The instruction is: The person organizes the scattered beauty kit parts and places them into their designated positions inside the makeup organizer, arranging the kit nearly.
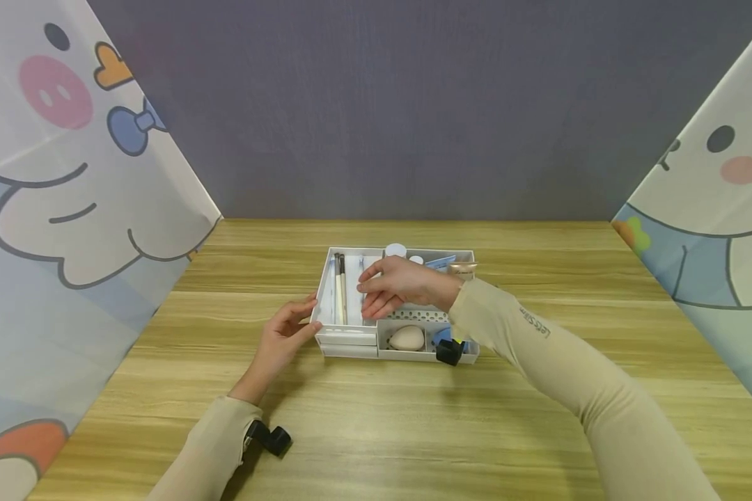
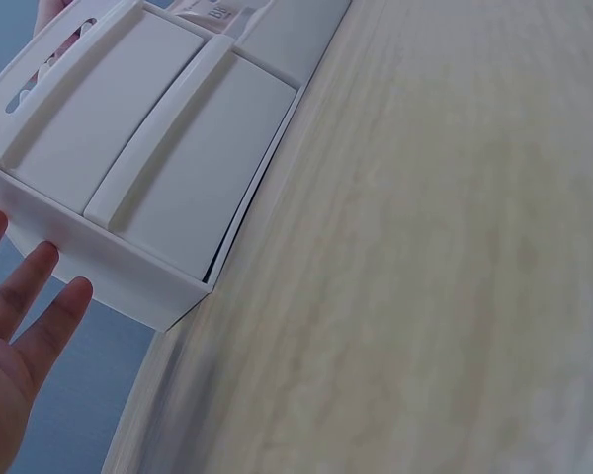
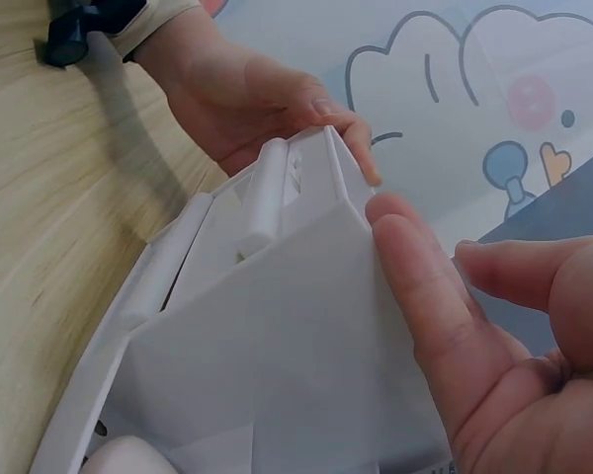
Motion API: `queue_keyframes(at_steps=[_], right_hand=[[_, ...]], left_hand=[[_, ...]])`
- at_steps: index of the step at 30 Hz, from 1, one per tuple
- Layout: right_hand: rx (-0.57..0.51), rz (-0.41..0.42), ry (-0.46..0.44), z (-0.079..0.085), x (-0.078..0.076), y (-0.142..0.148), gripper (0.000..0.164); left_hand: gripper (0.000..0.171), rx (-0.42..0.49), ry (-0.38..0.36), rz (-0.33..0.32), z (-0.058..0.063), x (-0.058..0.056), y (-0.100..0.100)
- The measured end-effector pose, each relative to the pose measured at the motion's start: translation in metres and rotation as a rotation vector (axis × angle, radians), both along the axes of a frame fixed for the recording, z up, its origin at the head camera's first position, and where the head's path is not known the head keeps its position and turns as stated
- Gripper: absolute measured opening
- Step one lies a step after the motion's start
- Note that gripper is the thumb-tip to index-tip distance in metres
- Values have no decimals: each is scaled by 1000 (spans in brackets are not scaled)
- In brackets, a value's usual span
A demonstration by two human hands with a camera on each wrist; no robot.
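Observation:
A white desktop organizer (image 1: pixel 351 341) with two stacked drawers at its left front stands on the table. Slim brushes (image 1: pixel 340 289) lie in its upper left tray, near a thin bluish stick (image 1: pixel 361 263). My left hand (image 1: pixel 286 332) touches the organizer's left side with spread fingers; the left wrist view shows fingertips (image 2: pixel 49 255) against that wall. Over the tray's right edge hangs my right hand (image 1: pixel 397 284), fingers loosely bent and nothing visible between them. In the right wrist view its thumb and fingers (image 3: pixel 435 306) stand apart. A beige egg-shaped sponge (image 1: pixel 407 339) sits in a front compartment.
White round lids (image 1: pixel 396 249), a blue packet (image 1: pixel 441 263) and a pinkish-gold item (image 1: pixel 462 267) stand in the organizer's back right. A blue item (image 1: pixel 441 335) is partly hidden by the right wrist camera (image 1: pixel 450 352). Wooden tabletop (image 1: pixel 382 431) surrounds the organizer, with a grey wall (image 1: pixel 413 111) behind.

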State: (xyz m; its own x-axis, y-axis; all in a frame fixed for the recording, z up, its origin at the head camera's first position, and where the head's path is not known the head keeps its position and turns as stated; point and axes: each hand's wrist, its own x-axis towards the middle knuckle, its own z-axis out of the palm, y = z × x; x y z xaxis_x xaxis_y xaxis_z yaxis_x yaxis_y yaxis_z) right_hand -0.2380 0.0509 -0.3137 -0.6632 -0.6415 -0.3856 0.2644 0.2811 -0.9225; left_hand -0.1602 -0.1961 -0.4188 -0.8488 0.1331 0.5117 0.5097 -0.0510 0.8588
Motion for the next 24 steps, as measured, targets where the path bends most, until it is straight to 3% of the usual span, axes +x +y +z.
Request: queue_keyframes(at_steps=[13,24], right_hand=[[-235,-17,89,-16,13,20,43],[-301,-30,128,-18,19,56,40]], left_hand=[[34,12,-22,-1,0,0,0],[34,23,-20,-17,0,0,0]])
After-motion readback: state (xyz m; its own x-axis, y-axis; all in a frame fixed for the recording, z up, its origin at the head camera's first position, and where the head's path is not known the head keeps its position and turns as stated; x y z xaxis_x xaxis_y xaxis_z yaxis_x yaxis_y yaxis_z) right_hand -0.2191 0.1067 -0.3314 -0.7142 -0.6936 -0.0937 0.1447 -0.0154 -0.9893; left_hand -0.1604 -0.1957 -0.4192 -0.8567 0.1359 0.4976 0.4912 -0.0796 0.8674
